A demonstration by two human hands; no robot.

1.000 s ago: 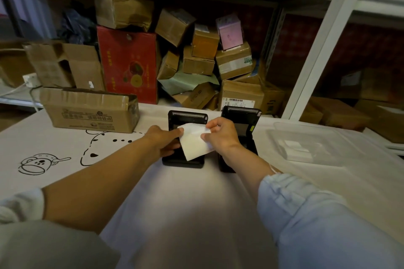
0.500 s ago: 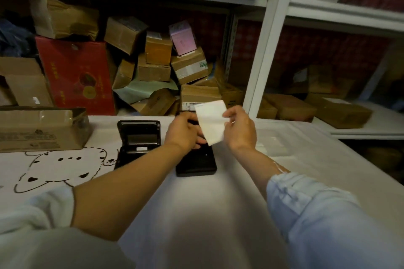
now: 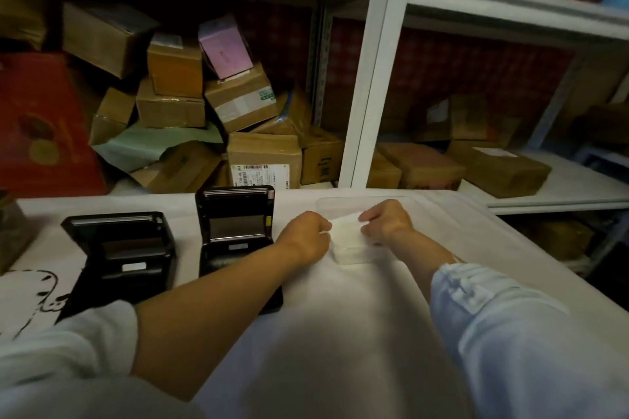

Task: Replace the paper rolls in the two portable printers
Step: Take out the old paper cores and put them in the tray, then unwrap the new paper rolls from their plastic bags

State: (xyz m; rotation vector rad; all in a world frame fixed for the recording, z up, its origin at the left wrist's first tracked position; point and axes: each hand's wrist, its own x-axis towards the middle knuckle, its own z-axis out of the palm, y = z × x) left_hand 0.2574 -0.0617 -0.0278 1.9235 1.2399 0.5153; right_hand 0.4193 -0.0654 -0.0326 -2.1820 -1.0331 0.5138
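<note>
Two black portable printers stand on the white table with their lids up: the left printer and the right printer. To the right of them, my left hand and my right hand pinch the two sides of a white piece of paper. The paper sits low over a white stack of paper inside a clear plastic tray. Both paper bays look dark; I cannot tell whether they hold rolls.
Behind the table is a white metal shelf with an upright post and many cardboard boxes. A red box stands far left. The table cover carries a black cartoon drawing at the left edge.
Both hands carried the white paper from above the right printer to the right and down onto the clear tray. The camera view swung right, so both printers now sit left of the hands.
</note>
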